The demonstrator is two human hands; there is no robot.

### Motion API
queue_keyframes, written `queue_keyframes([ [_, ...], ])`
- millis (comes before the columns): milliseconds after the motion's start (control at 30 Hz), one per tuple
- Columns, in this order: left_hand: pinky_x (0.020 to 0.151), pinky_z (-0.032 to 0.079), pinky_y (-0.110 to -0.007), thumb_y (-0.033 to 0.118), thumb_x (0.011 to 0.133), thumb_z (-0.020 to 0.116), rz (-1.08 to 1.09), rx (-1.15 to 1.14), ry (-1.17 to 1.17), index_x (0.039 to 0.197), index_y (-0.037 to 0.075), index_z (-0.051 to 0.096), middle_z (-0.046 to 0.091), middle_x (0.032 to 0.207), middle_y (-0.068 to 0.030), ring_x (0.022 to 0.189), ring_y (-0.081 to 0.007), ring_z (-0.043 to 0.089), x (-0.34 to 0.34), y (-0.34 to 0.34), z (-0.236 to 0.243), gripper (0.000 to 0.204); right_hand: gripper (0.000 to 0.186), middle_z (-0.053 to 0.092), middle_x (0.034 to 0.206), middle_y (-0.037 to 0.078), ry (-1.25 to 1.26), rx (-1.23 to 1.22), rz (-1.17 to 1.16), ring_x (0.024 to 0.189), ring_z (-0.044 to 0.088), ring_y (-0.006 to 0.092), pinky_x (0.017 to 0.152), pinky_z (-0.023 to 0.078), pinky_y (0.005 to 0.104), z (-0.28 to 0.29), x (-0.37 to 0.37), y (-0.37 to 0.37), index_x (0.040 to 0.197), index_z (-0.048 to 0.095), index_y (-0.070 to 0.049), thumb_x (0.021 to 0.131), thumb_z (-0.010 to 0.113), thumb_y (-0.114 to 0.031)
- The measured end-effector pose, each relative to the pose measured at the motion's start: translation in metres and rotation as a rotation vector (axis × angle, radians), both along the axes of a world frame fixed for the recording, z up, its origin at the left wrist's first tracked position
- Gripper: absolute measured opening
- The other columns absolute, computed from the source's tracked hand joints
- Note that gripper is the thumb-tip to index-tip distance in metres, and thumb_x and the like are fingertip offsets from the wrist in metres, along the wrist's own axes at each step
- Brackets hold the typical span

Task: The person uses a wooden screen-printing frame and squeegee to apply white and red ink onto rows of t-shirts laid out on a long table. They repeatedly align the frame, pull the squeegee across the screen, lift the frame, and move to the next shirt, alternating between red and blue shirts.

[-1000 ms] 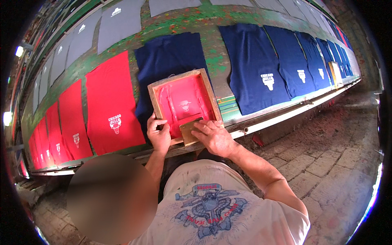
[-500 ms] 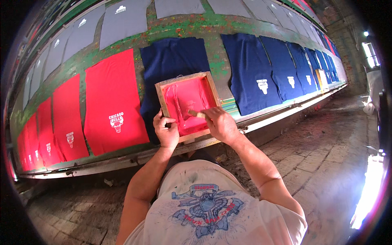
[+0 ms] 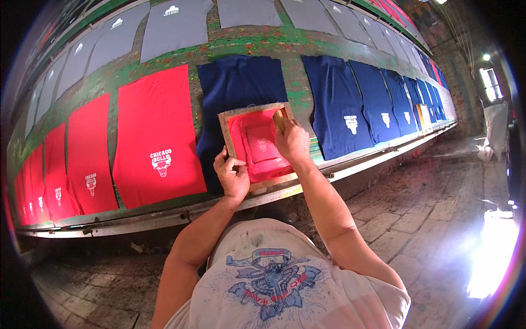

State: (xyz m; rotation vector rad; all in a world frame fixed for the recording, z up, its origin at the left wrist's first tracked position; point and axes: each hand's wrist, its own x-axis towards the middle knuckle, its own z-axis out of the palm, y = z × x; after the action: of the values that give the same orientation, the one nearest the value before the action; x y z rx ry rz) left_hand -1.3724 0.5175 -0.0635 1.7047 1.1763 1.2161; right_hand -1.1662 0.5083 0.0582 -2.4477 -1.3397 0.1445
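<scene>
A wooden screen-printing frame [image 3: 228, 134] with pink-red mesh [image 3: 257, 170] lies on a navy fabric piece [image 3: 241, 82] in front of me. A faint design shows in the mesh's middle, with a smeared rectangular outline around it. My left hand [image 3: 234, 176] has its fingers closed on the frame's near left side. Inside the frame's far right corner, my right hand [image 3: 293, 143] grips a squeegee [image 3: 280, 119] by its wooden-looking handle. Its lower edge is hidden by the hand.
Red fabric pieces [image 3: 156, 120] with white bull-head prints lie to the left. More navy pieces [image 3: 334, 98] with like prints run rightward, a small wooden frame [image 3: 423, 118] among them. Grey pieces [image 3: 175, 27] line the far side. A metal rail [image 3: 378, 162] edges the table.
My right hand has moved the squeegee from the middle of the mesh to the frame's far right corner. My left hand still holds the frame. The whole view has shifted slightly.
</scene>
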Motion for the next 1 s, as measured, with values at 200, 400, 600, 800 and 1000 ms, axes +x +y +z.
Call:
queue_keyframes([
  [200, 0.117, 0.045, -0.049, -0.014, 0.077, 0.075, -0.033, 0.045, -0.025, 0.084, 0.006, 0.072, 0.065, 0.153, -0.0265, 0.139, -0.0421, 0.06, -0.003, 0.001, 0.004, 0.022, 0.026, 0.08, 0.114, 0.022, 0.07, 0.017, 0.439, 0.107, 0.077, 0.0443, 0.094, 0.062, 0.0568, 0.004, -0.005, 0.024, 0.122, 0.077, -0.005, 0.1, 0.069, -0.016],
  [400, 0.117, 0.043, -0.051, -0.01, 0.075, 0.073, -0.014, 0.013, 0.066, 0.084, 0.009, 0.072, 0.065, 0.153, -0.0257, 0.137, -0.0425, 0.059, -0.005, -0.001, 0.001, 0.021, 0.04, 0.081, 0.122, 0.016, -0.103, 0.101, 0.809, 0.118, 0.077, 0.034, 0.107, 0.058, 0.0501, -0.007, 0.037, 0.039, 0.131, 0.078, -0.007, 0.092, 0.069, -0.008],
  [600, 0.116, 0.047, -0.047, -0.009, 0.082, 0.073, -0.002, -0.031, 0.01, 0.103, 0.008, 0.078, 0.066, 0.151, -0.0228, 0.137, -0.0387, 0.061, -0.006, -0.004, 0.002, 0.027, 0.044, 0.075, 0.136, 0.012, -0.262, -0.06, 0.905, 0.123, 0.072, 0.0299, 0.108, 0.053, 0.0464, -0.01, 0.025, -0.054, 0.139, 0.075, -0.009, 0.097, 0.068, -0.022],
  [800, 0.115, 0.05, -0.049, -0.004, 0.089, 0.074, -0.014, 0.02, 0.134, 0.155, 0.003, 0.066, 0.067, 0.143, -0.0211, 0.135, -0.0417, 0.061, -0.005, -0.003, 0.018, 0.066, 0.049, 0.072, 0.133, 0.011, -0.151, -0.114, 0.911, 0.12, 0.069, 0.0303, 0.105, 0.054, 0.0481, 0.003, 0.006, -0.108, 0.142, 0.073, -0.009, 0.095, 0.071, -0.024],
  [1000, 0.102, 0.052, -0.054, 0.009, 0.098, 0.072, -0.123, 0.23, 0.685, 0.146, -0.001, 0.069, 0.067, 0.133, -0.0192, 0.121, -0.041, 0.064, -0.018, 0.013, 0.053, 0.05, 0.051, 0.071, 0.132, 0.013, 0.196, 0.016, 0.851, 0.12, 0.068, 0.0356, 0.107, 0.054, 0.0515, 0.008, 0.024, -0.096, 0.138, 0.074, -0.003, 0.087, 0.073, -0.009],
])
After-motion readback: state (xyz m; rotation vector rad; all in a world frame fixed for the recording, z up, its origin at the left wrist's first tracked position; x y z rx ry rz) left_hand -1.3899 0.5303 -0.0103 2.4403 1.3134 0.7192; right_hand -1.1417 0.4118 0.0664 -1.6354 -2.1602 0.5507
